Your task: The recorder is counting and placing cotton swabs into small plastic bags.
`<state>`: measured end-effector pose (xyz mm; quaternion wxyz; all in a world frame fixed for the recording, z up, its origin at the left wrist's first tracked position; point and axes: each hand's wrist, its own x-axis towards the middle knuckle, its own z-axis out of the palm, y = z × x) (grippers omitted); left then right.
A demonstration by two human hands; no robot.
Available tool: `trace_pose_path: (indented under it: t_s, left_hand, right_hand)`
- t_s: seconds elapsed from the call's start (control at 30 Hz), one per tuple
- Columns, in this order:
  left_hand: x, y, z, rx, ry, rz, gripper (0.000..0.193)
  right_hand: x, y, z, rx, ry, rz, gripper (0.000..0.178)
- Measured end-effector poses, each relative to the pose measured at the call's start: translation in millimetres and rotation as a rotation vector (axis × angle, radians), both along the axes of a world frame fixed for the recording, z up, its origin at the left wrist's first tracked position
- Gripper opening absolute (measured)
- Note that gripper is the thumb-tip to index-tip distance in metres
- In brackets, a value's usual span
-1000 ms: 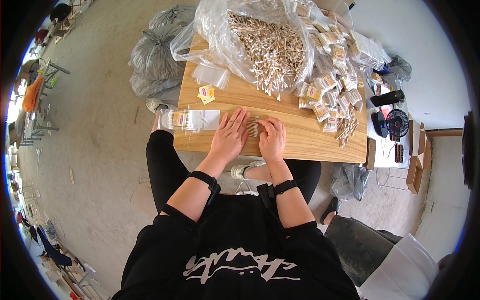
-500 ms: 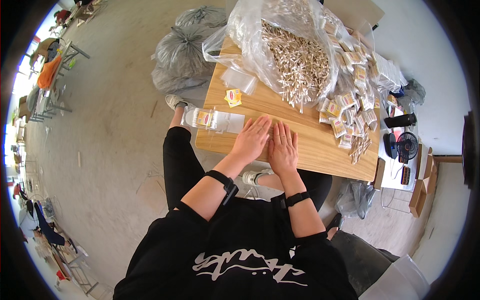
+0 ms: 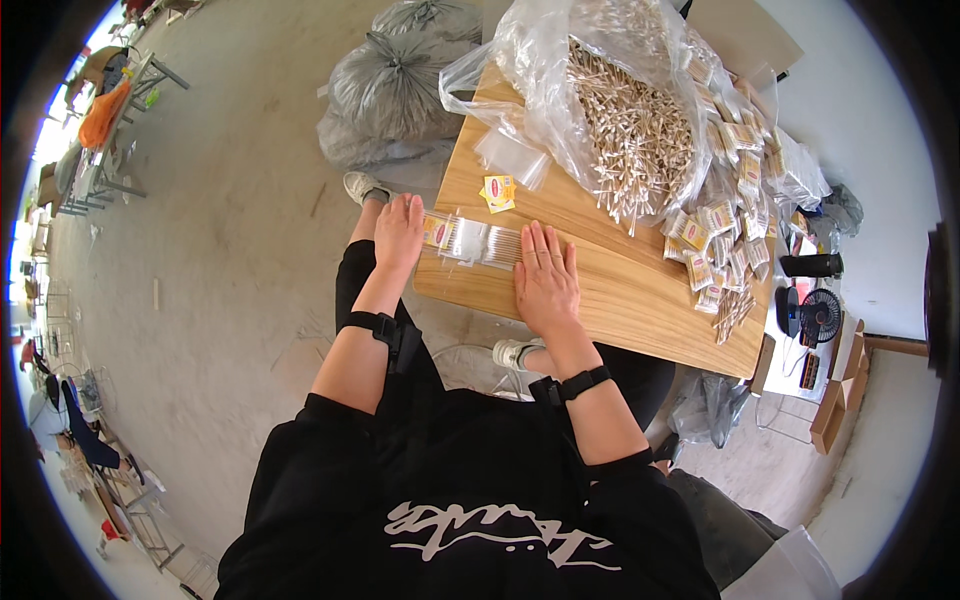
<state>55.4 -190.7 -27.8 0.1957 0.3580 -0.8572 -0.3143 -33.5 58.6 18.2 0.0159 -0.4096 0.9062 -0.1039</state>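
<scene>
Hands are seen from the head view, both laid flat and spread, nothing is pinched. The left hand (image 3: 398, 232) is pressed palm down at the left end of a clear packet (image 3: 472, 242), at the table (image 3: 640, 300) edge; the right hand (image 3: 545, 278) is pressed palm down at the right end of the same packet, fingers open and pointing away from the body. The packet lies between the two hands, with its long axis running from one hand to the other, almost along the near table edge. A yellow label is seen inside it, close to the left hand. Both hands are touching it, so neither is clearly nearer.

Beyond the right hand, a small yellow card (image 3: 498, 191) lies just past the packet, and further away a big plastic bag (image 3: 620, 110) of thin sticks is open. To the right of the right hand, filled packets (image 3: 730, 230) are heaped, well apart from the grip.
</scene>
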Motion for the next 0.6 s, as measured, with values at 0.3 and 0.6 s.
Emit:
trace_pose_path:
  t_s: [0.3, 0.6]
  left_hand:
    - [-1, 0, -11, 0.247, -0.014, -0.077, 0.062]
    - [-2, 3, 1, 0.308, 0.0, -0.106, 0.063]
  right_hand:
    - [10, -41, 2, -0.015, -0.029, 0.076, 0.057]
    - [27, -65, 0, -0.019, -0.033, 0.008, 0.059]
